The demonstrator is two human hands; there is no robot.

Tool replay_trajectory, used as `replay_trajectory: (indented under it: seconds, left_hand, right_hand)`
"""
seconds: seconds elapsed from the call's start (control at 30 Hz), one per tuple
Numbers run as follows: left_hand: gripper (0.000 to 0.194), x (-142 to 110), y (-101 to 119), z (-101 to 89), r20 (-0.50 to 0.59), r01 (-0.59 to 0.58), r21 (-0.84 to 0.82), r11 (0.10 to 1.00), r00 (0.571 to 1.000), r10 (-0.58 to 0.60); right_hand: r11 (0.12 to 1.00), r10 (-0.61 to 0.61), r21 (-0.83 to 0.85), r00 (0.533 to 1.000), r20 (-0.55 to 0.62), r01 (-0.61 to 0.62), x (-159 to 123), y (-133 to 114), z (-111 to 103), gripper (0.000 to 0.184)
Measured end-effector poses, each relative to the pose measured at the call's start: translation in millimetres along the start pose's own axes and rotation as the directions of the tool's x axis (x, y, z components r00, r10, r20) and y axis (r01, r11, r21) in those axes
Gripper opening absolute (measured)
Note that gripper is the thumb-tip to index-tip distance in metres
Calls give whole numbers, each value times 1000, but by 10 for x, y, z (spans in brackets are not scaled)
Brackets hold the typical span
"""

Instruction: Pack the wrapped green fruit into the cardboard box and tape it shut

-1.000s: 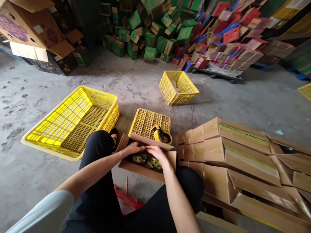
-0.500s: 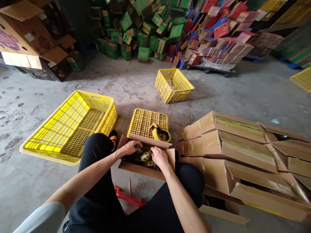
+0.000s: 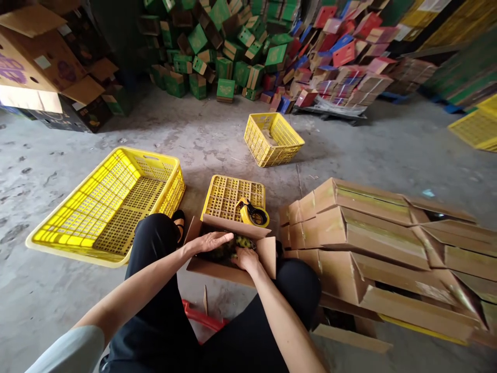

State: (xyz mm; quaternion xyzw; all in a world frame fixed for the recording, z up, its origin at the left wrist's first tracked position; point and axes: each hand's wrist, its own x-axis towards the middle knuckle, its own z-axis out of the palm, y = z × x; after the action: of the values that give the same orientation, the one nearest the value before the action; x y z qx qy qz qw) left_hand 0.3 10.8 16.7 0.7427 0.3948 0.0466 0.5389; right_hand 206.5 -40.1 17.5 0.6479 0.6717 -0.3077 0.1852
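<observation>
A small open cardboard box sits between my knees with its flaps raised. Green and yellow mottled round fruits lie inside it, apparently under or in dark, shiny wrapping. My left hand reaches across the box with fingers stretched out flat over the contents, holding nothing. Lower and to the right, my right hand rests on the fruits, its fingers extended and their tips partly hidden. A yellow tape dispenser lies just beyond the box, on an upturned yellow crate.
A large yellow crate stands at left, and a smaller yellow crate farther ahead. Stacked cardboard boxes crowd my right side. Piles of green boxes and red boxes fill the back. Something red lies beneath me.
My left hand has flattened and shifted right over the box. My right hand has moved lower and left onto the fruits. The view has turned slightly right.
</observation>
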Motion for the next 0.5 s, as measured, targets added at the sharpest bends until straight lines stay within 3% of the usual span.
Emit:
replay_trajectory:
  seconds: [0.23,0.33,0.4,0.5]
  left_hand:
    - [81,-175,230,-150,-153,-201,-191,961,973,174]
    - [77,-256,275,-162,-230,-283,-118,952,940,251]
    - [80,-279,237,-130,-172,-250,-152,956,960,223]
    - [87,-241,85,-42,-40,-69,-268,961,997,60]
  right_hand:
    - [998,-2,-60,988,-151,-7,-278,14,-154,38]
    - [995,-95,-33,994,-53,93,-200,-116,-142,32]
    - [992,-128,-6,990,50,129,-39,-235,-102,26]
    - [996,-87,2,989,121,87,205,-383,-32,34]
